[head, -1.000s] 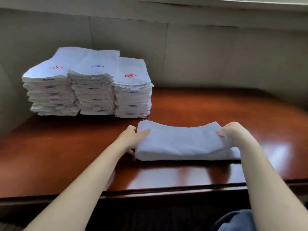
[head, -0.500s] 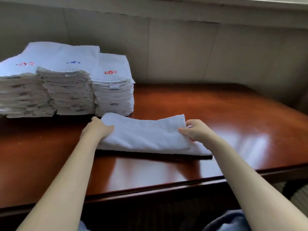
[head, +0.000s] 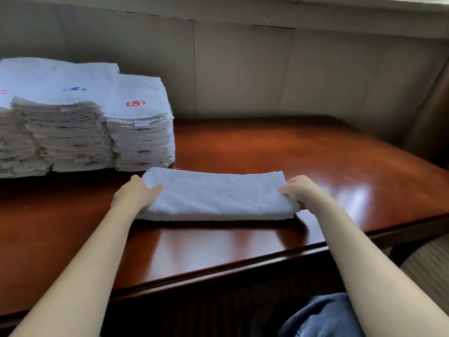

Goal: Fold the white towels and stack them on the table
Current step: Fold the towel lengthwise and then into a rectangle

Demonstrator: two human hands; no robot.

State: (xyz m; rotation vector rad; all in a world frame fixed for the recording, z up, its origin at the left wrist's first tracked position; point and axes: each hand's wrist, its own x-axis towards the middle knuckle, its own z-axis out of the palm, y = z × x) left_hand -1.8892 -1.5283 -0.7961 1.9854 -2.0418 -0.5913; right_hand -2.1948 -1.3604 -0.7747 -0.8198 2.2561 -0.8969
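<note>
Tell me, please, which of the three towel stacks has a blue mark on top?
The middle stack; its top mark is blue, while the left stack and right stack show red.

Matt, fluffy white terry cloth for the folded towel (head: 216,193) and the towel stacks (head: 141,137) — red and blue embroidered thread (head: 135,103) on top. Glossy, smooth, reddish-brown varnished wood for the tabletop (head: 315,161), mirroring light. Dull, flat grey wall panels (head: 243,69) behind.

Three towel stacks (head: 70,137); one loose folded towel (head: 216,194); two hands: left hand (head: 136,194), right hand (head: 302,190); one table (head: 303,152).
</note>
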